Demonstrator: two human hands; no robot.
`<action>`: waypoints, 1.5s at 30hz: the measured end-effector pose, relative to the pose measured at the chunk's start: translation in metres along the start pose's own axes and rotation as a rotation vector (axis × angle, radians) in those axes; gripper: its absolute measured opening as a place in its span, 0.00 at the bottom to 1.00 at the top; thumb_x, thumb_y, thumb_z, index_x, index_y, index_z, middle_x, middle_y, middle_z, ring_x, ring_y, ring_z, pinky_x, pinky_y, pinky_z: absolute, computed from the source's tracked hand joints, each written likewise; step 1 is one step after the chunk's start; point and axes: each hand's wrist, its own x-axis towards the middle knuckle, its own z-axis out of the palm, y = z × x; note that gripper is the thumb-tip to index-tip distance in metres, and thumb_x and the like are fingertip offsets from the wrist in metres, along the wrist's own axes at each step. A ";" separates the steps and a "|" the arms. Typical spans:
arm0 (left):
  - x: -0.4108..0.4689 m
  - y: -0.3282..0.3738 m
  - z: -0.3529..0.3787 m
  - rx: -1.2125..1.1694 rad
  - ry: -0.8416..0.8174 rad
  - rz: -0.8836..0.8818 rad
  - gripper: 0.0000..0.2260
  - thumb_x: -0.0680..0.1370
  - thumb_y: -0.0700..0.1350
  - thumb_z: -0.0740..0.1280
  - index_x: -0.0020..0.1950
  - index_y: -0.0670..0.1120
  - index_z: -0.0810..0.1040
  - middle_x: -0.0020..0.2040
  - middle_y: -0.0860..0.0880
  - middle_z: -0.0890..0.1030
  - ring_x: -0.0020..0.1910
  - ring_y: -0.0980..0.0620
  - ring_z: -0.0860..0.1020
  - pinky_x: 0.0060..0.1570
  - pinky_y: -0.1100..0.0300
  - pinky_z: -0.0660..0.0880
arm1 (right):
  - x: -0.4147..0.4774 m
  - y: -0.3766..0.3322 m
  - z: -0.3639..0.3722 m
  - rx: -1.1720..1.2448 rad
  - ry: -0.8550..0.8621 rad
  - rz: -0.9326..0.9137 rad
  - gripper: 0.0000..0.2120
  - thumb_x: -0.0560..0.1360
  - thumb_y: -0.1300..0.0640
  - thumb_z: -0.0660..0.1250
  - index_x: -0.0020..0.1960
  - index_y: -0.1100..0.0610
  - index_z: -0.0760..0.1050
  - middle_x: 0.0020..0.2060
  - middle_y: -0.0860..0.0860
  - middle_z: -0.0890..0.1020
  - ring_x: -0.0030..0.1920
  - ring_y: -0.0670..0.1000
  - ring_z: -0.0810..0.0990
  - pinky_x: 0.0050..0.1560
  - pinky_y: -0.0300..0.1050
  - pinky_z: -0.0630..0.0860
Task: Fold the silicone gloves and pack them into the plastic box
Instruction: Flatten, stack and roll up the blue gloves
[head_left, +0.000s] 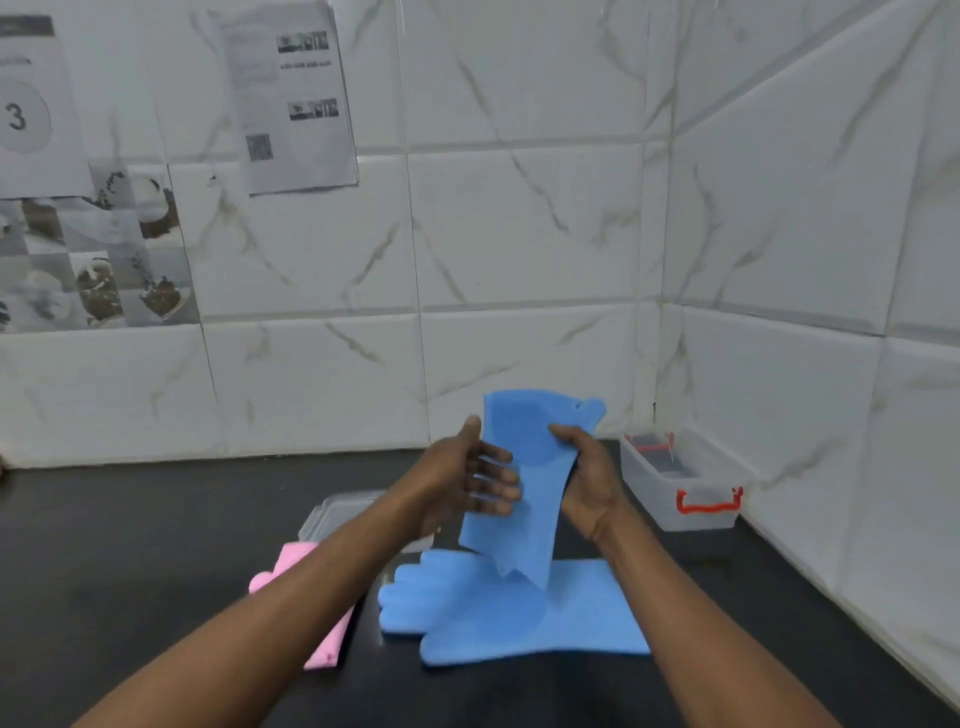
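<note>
The raised blue glove (524, 530) stood between both hands. The left hand (457, 483) laid spread fingers on its near face, and the right hand (592, 478) pinched its right edge.

Forearms extended, left hand (470, 480) fingers straight, right hand (589, 480) gripping blue glove (524, 525)
</note>
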 end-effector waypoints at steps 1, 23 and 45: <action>0.000 0.004 -0.001 -0.069 0.007 -0.030 0.30 0.82 0.61 0.50 0.58 0.34 0.73 0.49 0.32 0.79 0.45 0.37 0.81 0.51 0.41 0.78 | 0.000 -0.003 0.000 -0.029 0.010 -0.047 0.21 0.69 0.59 0.67 0.61 0.66 0.76 0.51 0.63 0.81 0.48 0.61 0.80 0.51 0.56 0.78; -0.003 -0.007 0.030 -0.580 -0.041 -0.130 0.45 0.74 0.74 0.50 0.70 0.36 0.67 0.67 0.30 0.71 0.54 0.30 0.78 0.50 0.37 0.76 | 0.006 -0.023 -0.003 -0.039 -0.144 0.017 0.22 0.68 0.62 0.59 0.61 0.65 0.73 0.55 0.64 0.76 0.54 0.64 0.76 0.57 0.59 0.73; 0.049 0.011 0.052 0.205 1.148 -0.045 0.21 0.79 0.31 0.46 0.64 0.49 0.68 0.60 0.57 0.68 0.61 0.57 0.70 0.40 0.58 0.62 | -0.024 0.000 -0.042 -0.476 0.239 0.268 0.38 0.68 0.29 0.65 0.60 0.61 0.78 0.51 0.61 0.82 0.48 0.58 0.82 0.51 0.54 0.80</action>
